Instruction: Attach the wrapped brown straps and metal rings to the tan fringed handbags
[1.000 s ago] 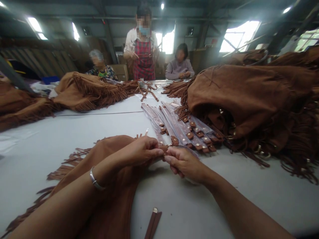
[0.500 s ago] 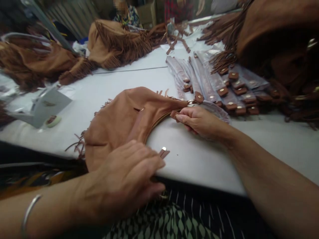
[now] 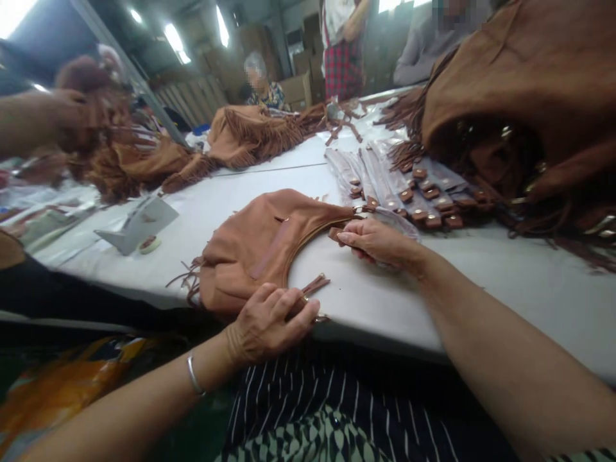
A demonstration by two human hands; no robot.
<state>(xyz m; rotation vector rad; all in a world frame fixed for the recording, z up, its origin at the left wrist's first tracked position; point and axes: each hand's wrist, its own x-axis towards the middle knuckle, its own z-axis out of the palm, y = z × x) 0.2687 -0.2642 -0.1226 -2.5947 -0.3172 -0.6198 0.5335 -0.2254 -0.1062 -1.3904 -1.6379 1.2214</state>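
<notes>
Brown, soft bag [image 3: 245, 250] lying on the white table [image 3: 231, 196], close to the near edge, with its curved zip side turned to the right. Left hand [image 3: 274, 321] on the near end of the bag, fingers bent over; hard to tell how tight, with the palm hidden. Right hand [image 3: 380, 242] closed, pinching a brown strap end [image 3: 334, 235] near the far tip of the bag. At that tip, a shiny metal clip [image 3: 357, 209], and beside it a loop of clear plastic [image 3: 403, 222]. Between the hands, a thin brown strip [image 3: 315, 282]. Farther back, lots of straps in plastic [image 3: 368, 173], next to a big brown pile [image 3: 524, 51]. Left of the bag, a grey folded board [image 3: 156, 217]. Across the table, a red checked apron [image 3: 342, 70] on a person.
</notes>
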